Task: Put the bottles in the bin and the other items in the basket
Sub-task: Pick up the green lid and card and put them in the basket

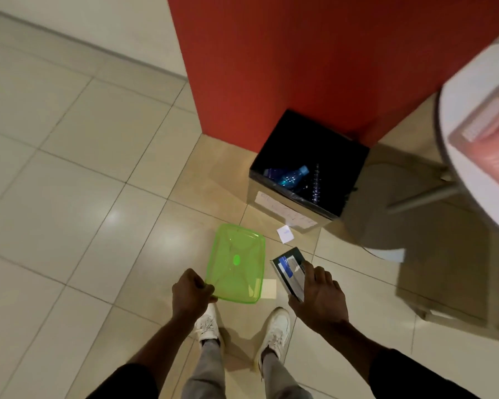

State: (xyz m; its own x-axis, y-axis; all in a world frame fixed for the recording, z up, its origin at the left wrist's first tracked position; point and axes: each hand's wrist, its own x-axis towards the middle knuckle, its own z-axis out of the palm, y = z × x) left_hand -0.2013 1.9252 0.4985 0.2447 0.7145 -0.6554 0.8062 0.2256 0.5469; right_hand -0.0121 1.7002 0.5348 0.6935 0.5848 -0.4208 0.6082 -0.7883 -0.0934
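Note:
My left hand [191, 292] grips the near rim of a translucent green plastic basket [236, 262], held above the floor; it looks empty. My right hand [319, 295] holds a dark box with a blue and white label [290, 269], just right of the basket. Ahead stands the bin [274, 194], a cardboard box lined with a black bag. Inside it lie a blue plastic bottle [288, 175] and a clear one [316, 182]. Two pieces of paper lie on the tiles: a white slip [285, 234] by the bin and a pale square [267, 288] under the basket's edge.
A red pillar [300, 67] rises behind the bin. At right is a round white table [467, 133] on a metal leg [424, 197], with a blurred pink and grey item [490, 136] on it. My white shoes [274, 329] stand on beige tiles.

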